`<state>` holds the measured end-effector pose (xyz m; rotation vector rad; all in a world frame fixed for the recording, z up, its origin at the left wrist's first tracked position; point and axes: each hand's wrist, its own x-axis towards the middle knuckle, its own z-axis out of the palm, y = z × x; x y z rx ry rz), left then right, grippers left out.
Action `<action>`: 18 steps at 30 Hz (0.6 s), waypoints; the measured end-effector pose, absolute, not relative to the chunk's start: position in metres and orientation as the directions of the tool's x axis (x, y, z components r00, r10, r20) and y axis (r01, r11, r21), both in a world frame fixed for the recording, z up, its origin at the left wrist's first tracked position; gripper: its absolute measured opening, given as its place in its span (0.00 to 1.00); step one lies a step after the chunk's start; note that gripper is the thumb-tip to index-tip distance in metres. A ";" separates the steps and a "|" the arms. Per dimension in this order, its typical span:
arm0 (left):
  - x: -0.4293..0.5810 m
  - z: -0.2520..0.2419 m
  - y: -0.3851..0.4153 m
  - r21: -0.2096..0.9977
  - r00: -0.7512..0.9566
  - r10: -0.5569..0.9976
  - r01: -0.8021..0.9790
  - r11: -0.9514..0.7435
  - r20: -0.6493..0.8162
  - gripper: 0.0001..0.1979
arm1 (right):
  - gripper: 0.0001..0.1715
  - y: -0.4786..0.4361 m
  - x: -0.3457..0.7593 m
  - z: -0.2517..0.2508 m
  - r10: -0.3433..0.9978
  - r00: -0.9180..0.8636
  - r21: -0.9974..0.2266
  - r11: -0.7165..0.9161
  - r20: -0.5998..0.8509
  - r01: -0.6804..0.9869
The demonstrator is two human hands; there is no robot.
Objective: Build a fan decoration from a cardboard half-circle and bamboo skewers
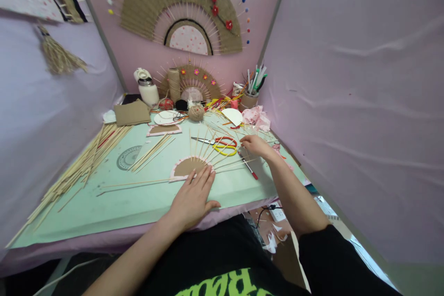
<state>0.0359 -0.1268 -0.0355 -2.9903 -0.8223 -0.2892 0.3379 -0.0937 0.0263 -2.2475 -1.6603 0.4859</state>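
On the green table lies a half-round cardboard piece (188,167) with a pink patterned rim and thin wooden sticks (204,144) fanning out from it. My left hand (194,192) rests flat on its lower right edge, fingers stretched and thumb apart. Further right, my right hand (255,145) is by the outer ends of the right-hand sticks, its fingers bent together; what they hold, if anything, is too small to make out. Between the hands and a little behind them are scissors (225,145) with red and yellow handles. A red-capped pen (250,169) lies below my right hand.
Long sticks (78,162) are piled at the left, beside a protractor (129,157) and a smaller stick bundle (150,152). Behind stand a white jar (149,93), a twine ball (196,112) and a pen holder (249,100). Draped walls (347,78) enclose the table.
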 end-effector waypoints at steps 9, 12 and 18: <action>0.036 -0.034 -0.128 0.015 0.840 0.507 0.514 -0.857 0.190 0.39 | 0.21 -0.099 0.337 0.029 0.956 0.282 -0.437 -0.288 -0.079 0.852; 0.036 -0.030 -0.128 0.004 0.839 0.517 0.524 -0.852 0.170 0.40 | 0.21 -0.107 0.336 0.033 0.956 0.288 -0.438 -0.283 -0.056 0.854; 0.036 -0.022 -0.130 -0.019 0.816 0.555 0.564 -0.825 0.161 0.41 | 0.22 -0.132 0.338 0.035 0.942 0.335 -0.433 -0.289 0.033 0.854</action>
